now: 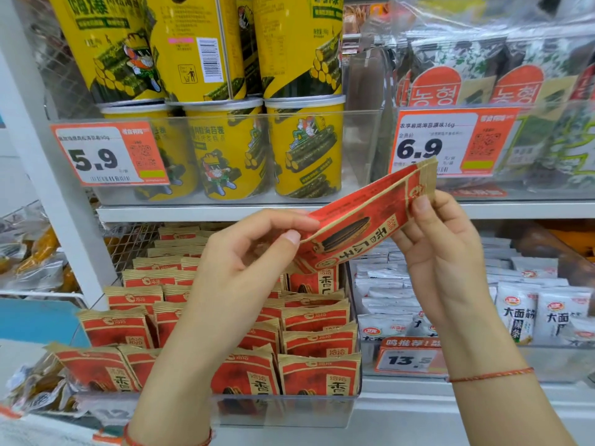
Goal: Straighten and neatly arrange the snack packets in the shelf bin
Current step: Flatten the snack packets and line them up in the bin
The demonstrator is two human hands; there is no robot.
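A small stack of red and tan snack packets (363, 217) is held tilted in the air above the clear shelf bin (289, 410). My left hand (244, 268) pinches the stack's lower left end between thumb and fingers. My right hand (441, 249) grips its upper right end, thumb on the front. Below, several rows of the same red packets (318, 375) stand upright in the bin, partly hidden by my left forearm.
Yellow seaweed-roll cans (306, 152) fill the shelf above, behind price tags 5.9 (106, 156) and 6.9 (450, 143). White packets (528, 313) sit in the neighbouring bin on the right, with a 13.5 tag (409, 360). Bagged snacks (35, 255) lie at left.
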